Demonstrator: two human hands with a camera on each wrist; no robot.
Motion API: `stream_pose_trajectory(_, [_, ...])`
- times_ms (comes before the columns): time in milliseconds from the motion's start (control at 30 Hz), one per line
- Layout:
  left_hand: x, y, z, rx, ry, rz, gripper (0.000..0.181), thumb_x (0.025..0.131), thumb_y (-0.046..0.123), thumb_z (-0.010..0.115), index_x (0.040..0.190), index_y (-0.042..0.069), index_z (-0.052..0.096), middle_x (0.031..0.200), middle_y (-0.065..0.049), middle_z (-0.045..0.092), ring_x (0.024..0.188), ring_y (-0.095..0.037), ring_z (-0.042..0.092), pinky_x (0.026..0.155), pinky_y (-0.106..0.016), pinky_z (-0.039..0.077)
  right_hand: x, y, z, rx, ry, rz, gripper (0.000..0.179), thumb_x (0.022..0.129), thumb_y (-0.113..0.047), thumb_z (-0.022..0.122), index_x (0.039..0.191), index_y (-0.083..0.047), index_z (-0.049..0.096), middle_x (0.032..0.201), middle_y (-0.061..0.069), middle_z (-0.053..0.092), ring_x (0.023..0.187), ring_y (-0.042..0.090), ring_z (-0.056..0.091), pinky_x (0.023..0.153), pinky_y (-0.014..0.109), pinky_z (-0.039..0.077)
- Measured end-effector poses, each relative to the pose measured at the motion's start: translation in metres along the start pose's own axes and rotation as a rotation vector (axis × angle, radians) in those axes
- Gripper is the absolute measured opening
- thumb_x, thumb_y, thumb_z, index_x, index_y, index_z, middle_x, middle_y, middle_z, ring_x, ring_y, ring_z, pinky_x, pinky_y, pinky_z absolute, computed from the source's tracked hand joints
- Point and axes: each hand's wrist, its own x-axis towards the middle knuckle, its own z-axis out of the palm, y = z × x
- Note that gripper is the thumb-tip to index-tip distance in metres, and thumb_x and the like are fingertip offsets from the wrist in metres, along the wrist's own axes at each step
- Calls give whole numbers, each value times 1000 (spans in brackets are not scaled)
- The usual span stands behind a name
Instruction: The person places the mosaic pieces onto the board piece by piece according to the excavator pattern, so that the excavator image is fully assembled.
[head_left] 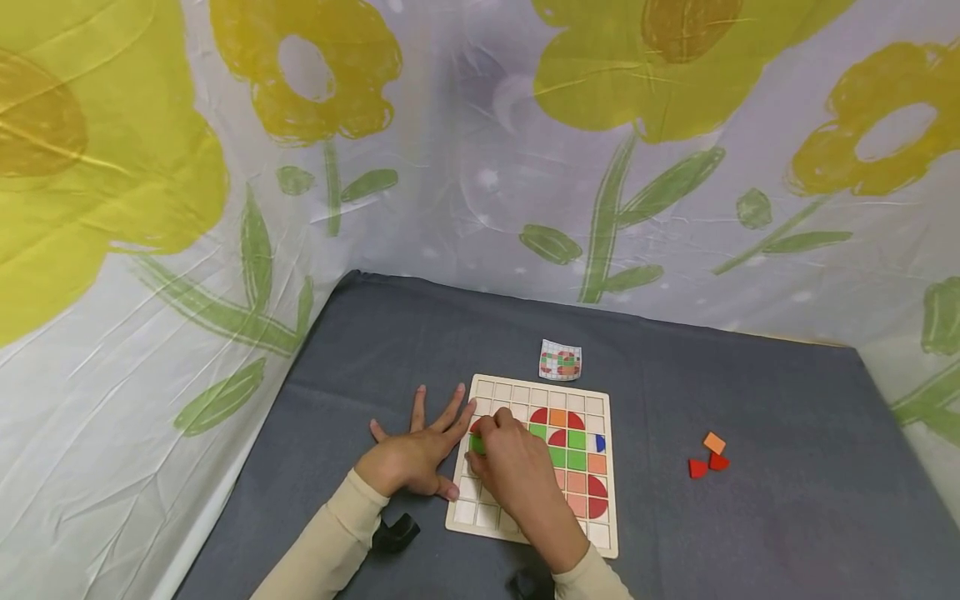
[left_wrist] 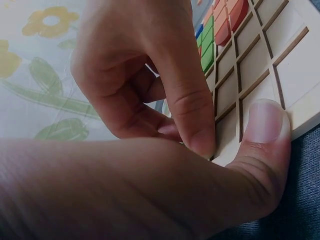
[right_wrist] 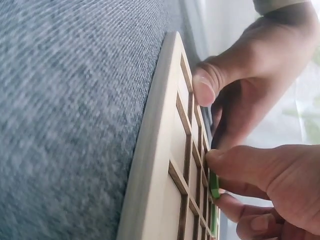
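A wooden grid board (head_left: 465, 512) lies on the dark cloth, partly filled with green, red, orange, pink and blue pieces. My left hand (head_left: 411, 460) rests at its left edge with fingers spread; the thumb (left_wrist: 265, 122) presses on the board's rim. Over the left part of the grid, my right hand (head_left: 521, 467) pinches a small green square tile (right_wrist: 214, 185) between thumb and fingertips, close to the cells. A red piece (head_left: 475, 426) shows just beyond that tile. The right hand covers several cells in the middle.
A small printed pattern card (head_left: 560, 361) lies behind the board. On the right of the cloth sit a loose orange square (head_left: 714, 442) and two red pieces (head_left: 697, 468). A flowered curtain (head_left: 465, 208) borders the table at the back and left.
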Motion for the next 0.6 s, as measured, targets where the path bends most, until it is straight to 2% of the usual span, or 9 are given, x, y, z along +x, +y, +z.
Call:
stream_pose_trajectory(67, [1, 0, 1, 2, 6, -3, 135, 73, 48, 94, 169, 45, -1, 174, 18, -22, 156, -44, -29, 83, -100, -9, 0, -1, 0, -2, 8, 0, 35, 83, -30, 93, 108, -11, 77, 92, 4, 64, 75, 16, 69, 57, 30, 57])
stream_pose_trajectory(300, [-8, 10, -10, 1, -13, -15, 129, 75, 44, 94, 172, 35, 9, 178, 10, -13, 158, -46, -24, 89, -100, -3, 2, -2, 1, -8, 16, 8, 39, 81, -30, 95, 108, -11, 75, 91, 5, 65, 72, 15, 67, 55, 29, 56])
stream_pose_trajectory(500, [6, -5, 6, 0, -2, 6, 138, 73, 48, 95, 169, 44, -4, 174, 17, -24, 155, -44, -31, 82, -98, -12, 3, -3, 2, -11, 32, 7, 37, 80, -30, 96, 103, -10, 74, 87, 5, 64, 68, 14, 66, 52, 28, 53])
stream_pose_trajectory(600, [9, -8, 10, 15, 12, 9, 139, 72, 49, 95, 168, 46, -5, 173, 18, -24, 156, -45, -30, 81, -99, -10, 3, -3, 2, -16, 36, 9, 37, 80, -29, 96, 102, -10, 74, 86, 5, 64, 68, 15, 66, 52, 28, 54])
